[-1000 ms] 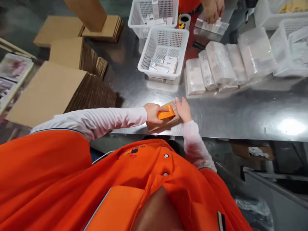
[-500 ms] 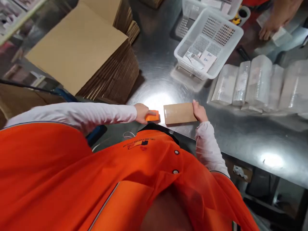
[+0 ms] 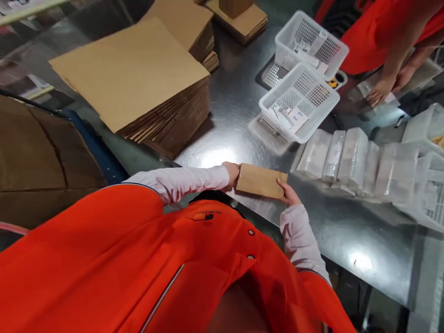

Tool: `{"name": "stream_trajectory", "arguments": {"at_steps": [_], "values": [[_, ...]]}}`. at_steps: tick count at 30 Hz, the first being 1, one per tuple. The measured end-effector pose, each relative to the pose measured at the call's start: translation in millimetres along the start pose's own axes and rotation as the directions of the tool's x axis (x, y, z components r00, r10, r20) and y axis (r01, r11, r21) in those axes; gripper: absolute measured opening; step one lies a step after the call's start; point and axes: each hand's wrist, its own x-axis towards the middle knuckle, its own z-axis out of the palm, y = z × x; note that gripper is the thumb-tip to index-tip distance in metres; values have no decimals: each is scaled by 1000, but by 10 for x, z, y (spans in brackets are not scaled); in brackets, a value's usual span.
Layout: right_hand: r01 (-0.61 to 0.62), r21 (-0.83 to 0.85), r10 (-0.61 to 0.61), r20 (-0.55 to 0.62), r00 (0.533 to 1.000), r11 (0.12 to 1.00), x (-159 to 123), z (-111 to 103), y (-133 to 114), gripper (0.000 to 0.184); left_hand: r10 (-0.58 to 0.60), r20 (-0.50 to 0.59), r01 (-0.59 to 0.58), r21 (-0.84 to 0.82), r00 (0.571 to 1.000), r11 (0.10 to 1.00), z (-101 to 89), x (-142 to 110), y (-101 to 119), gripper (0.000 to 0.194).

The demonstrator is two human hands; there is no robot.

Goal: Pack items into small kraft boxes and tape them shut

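Observation:
A flat brown cardboard box (image 3: pixel 261 181) lies at the table's near edge in front of me. My right hand (image 3: pixel 287 192) grips its right end, thumb on top and fingers around the far lower side. At the box's left end is my left hand (image 3: pixel 231 175), closed and touching or nearly touching it. The fingers of that hand are mostly hidden, so what they hold does not show. A small pale mark sits on the box near its left end.
A tall stack of flat cardboard sheets (image 3: pixel 138 74) stands at the left. White plastic baskets (image 3: pixel 298 101) with small packets are beyond the box. Clear-wrapped packs (image 3: pixel 352 155) lie to the right. A co-worker's hands (image 3: pixel 385 88) handle a packet at the upper right.
My left hand has moved right to the box's left end; the orange tool it held no longer shows. The box is tilted differently, and my right thumb now lies on top. The view has shifted.

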Motion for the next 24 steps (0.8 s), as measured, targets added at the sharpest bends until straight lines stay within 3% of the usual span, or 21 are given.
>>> {"name": "stream_trajectory", "arguments": {"at_steps": [3,6,9,12,15,17,19,21,24], "values": [[259,77,-248,-119,961,963,55,47,208,54,-147,-162,141,-51,976,989,-38,108,-232,88],[423,85,-402,-187,896,902,245,368,253,61,-215,-244,191,-117,946,975,91,213,-523,85],[610,58,-583,-237,777,790,531,990,21,67,-200,-286,168,-133,937,977,309,229,-697,72],[700,-97,-698,-248,672,708,852,1766,-408,63,-215,-418,170,-141,883,975,550,58,-800,78],[636,-299,-702,-339,626,712,1164,2495,-845,62,-193,-496,91,-223,846,970,870,-329,-1032,71],[553,-435,-702,-377,604,710,1341,2897,-1046,65,-264,-480,86,-362,836,928,1116,-683,-1304,57],[514,-571,-738,-270,619,640,1466,3210,-1138,67,-480,-371,227,-552,795,802,1297,-1069,-1660,39],[534,-682,-750,-31,661,499,1516,3420,-1116,61,-697,-210,422,-666,686,615,1322,-1424,-2088,33],[559,-778,-710,221,669,286,1409,3528,-877,50,-851,-104,593,-674,514,441,1001,-1755,-2805,44]]}}
